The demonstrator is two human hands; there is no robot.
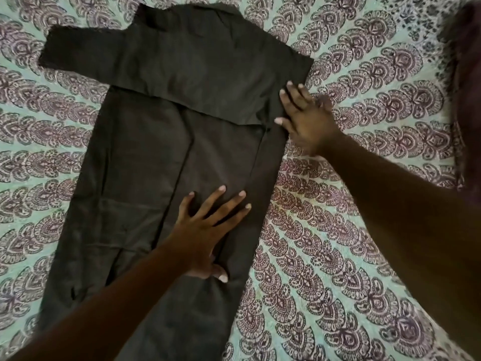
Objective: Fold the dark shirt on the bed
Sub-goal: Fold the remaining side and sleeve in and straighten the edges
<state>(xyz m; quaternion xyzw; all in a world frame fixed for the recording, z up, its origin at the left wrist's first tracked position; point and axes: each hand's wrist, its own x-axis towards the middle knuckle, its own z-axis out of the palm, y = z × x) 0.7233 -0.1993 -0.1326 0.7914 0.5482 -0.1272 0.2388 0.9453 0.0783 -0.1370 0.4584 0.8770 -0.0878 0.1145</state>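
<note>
I am leaning over the bed, which is spread with a mint-green cotton cover printed in purple paisley scallops, and the long dark brown woven shirt is lying flat across it, collar toward the far end and hem running down toward me. Its right side panel is already lying folded in over the body, and the right sleeve is lying turned across the chest, while the left short sleeve is still sticking out sideways.

The cloth looks thin, light and limp to me, and I judge it will creep on the cover unless I am pinning it. It is creasing readily, so I expect it to hold a pressed fold.

My left hand is pressing flat on the folded panel, fingers spread and gripping nothing. My right hand is resting with fingers outstretched along the folded right edge near the shoulder, also holding nothing.

For the next fold I would be pinching the left shoulder seam and the left hem edge.
</note>
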